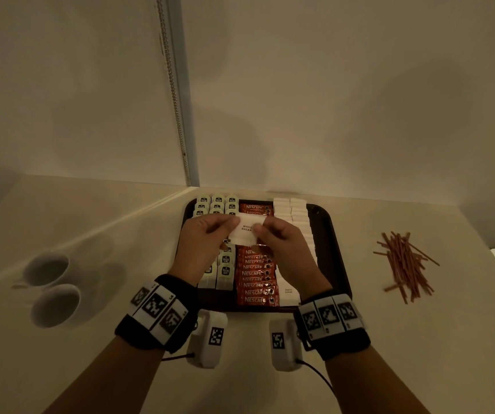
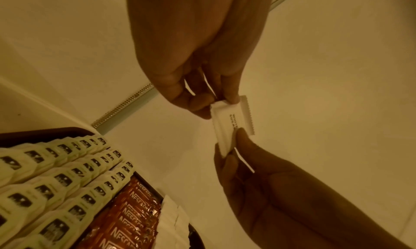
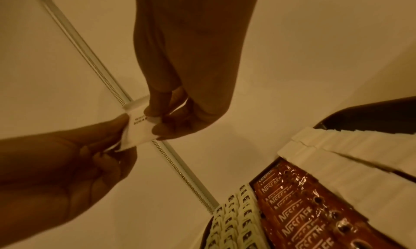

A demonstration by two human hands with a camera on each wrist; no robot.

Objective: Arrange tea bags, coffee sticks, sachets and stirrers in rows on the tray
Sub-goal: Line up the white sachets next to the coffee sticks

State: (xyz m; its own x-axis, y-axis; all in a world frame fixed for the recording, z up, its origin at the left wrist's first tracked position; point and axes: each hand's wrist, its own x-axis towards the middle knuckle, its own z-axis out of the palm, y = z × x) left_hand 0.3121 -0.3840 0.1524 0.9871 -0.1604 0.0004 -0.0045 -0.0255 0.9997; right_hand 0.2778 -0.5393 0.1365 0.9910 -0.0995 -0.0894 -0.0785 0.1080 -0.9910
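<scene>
Overhead, pale counter (image 1: pixel 270 392), bare wall (image 1: pixel 330 85), corner trim (image 1: pixel 180 100), dark tray (image 1: pixel 337 249)

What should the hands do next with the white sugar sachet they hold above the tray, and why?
Probably lower the white sugar sachet onto the sachet rows at the tray's right. Both the left hand and right hand pinch it in the air; tea bags and coffee sticks already lie in rows.
</scene>
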